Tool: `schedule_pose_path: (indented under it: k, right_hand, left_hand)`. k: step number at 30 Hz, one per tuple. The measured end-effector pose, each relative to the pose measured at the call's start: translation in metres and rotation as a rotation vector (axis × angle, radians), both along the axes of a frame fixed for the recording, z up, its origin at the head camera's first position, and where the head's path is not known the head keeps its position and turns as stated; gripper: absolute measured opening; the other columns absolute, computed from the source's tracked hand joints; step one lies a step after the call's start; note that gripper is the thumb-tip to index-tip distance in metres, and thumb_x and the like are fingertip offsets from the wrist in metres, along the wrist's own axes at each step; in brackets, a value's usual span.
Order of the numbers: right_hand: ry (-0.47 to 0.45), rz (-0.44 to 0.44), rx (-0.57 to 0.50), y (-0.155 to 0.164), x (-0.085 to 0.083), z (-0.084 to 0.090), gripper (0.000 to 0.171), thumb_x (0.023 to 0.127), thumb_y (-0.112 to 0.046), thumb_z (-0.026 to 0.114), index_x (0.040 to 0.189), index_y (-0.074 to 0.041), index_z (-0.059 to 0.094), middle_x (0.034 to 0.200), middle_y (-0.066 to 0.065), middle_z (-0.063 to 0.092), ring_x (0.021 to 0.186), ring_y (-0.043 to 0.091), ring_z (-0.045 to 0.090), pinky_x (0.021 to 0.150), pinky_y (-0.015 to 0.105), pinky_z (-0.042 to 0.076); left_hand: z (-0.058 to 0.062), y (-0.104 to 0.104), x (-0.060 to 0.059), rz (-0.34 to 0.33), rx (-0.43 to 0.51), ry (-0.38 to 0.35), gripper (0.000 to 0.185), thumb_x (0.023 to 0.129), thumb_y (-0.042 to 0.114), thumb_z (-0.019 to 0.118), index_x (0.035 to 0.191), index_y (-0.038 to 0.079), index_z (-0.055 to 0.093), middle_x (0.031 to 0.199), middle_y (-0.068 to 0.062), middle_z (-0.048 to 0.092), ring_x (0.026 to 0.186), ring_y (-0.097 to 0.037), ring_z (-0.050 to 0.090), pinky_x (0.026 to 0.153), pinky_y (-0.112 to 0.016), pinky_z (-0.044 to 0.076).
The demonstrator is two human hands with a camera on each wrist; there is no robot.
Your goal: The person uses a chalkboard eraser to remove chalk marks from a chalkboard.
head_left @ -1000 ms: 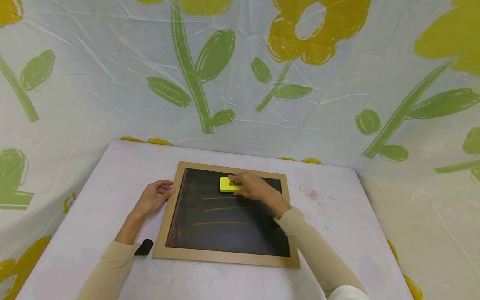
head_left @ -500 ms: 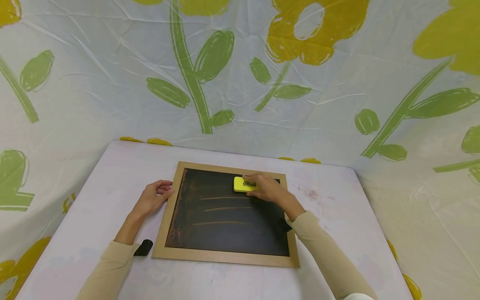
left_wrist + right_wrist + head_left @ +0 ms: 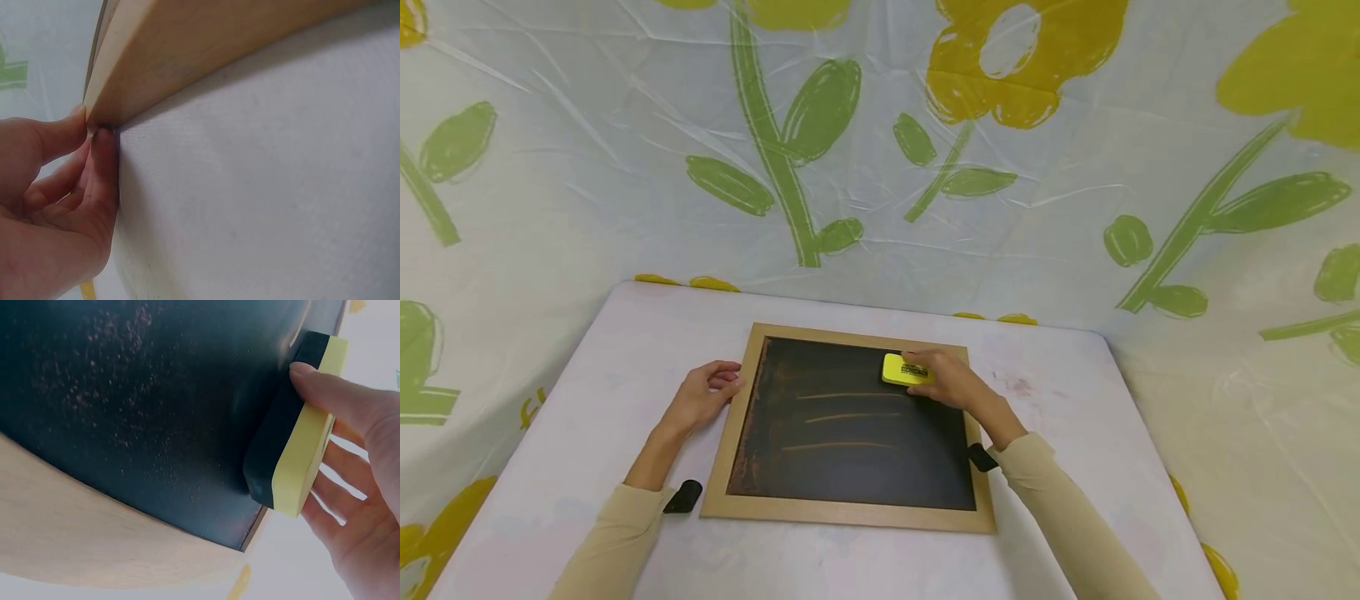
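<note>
A wood-framed chalkboard [image 3: 850,425] lies on the white table [image 3: 1060,417], with three faint orange chalk lines across its dark face. My right hand [image 3: 951,382] grips a yellow eraser [image 3: 905,369] with a black underside [image 3: 275,444] and presses it on the board near the top right corner. My left hand [image 3: 706,395] rests at the left frame edge [image 3: 156,69], fingertips curled against the wood. Reddish chalk dust speckles the board surface [image 3: 125,412].
A flower-printed plastic sheet [image 3: 880,150] hangs behind and around the table. A small black object [image 3: 683,497] lies by my left forearm, and another [image 3: 981,457] sits at my right wrist. Faint pink smudges [image 3: 1022,385] mark the table right of the board.
My right hand has slid the yellow eraser to the right along the top of the board. The left hand has stayed at the frame edge.
</note>
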State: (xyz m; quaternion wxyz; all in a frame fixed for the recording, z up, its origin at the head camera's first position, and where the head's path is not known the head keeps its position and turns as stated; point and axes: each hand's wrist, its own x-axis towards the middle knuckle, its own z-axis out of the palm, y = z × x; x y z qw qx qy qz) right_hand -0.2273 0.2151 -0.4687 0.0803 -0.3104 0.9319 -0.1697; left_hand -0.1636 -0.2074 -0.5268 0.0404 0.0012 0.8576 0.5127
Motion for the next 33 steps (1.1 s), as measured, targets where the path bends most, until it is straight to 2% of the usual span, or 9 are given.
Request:
schedule_pose_path:
  k: [11,19,33]
  right_hand:
    - [-0.001,-0.054,0.018,0.011,0.017,0.004,0.066,0.089,-0.023,0.083,0.146,-0.004,0.057,0.139,0.023,0.06,0.124,0.04,0.058,0.099,0.054,0.05]
    - [0.011,-0.037,0.025,0.025,0.034,0.007,0.066,0.088,-0.025,0.084,0.144,-0.004,0.058,0.132,0.023,0.064,0.117,0.037,0.063,0.095,0.051,0.053]
    - [0.008,-0.066,0.054,0.036,0.055,0.006,0.066,0.087,-0.026,0.085,0.145,-0.006,0.059,0.131,0.021,0.064,0.116,0.036,0.063,0.095,0.051,0.053]
  left_hand:
    - [0.002,0.002,0.0,0.001,-0.012,-0.009,0.037,0.102,0.008,0.063,0.132,-0.013,0.057,0.109,-0.024,0.064,0.092,-0.027,0.064,0.068,-0.02,0.05]
    - [0.002,0.002,0.001,0.002,-0.018,-0.007,0.037,0.103,0.009,0.063,0.132,-0.012,0.057,0.108,-0.023,0.064,0.092,-0.026,0.064,0.068,-0.02,0.05]
    - [0.001,0.003,0.003,0.008,-0.018,0.019,0.036,0.101,0.006,0.064,0.13,-0.014,0.058,0.106,-0.023,0.065,0.09,-0.025,0.063,0.067,-0.02,0.049]
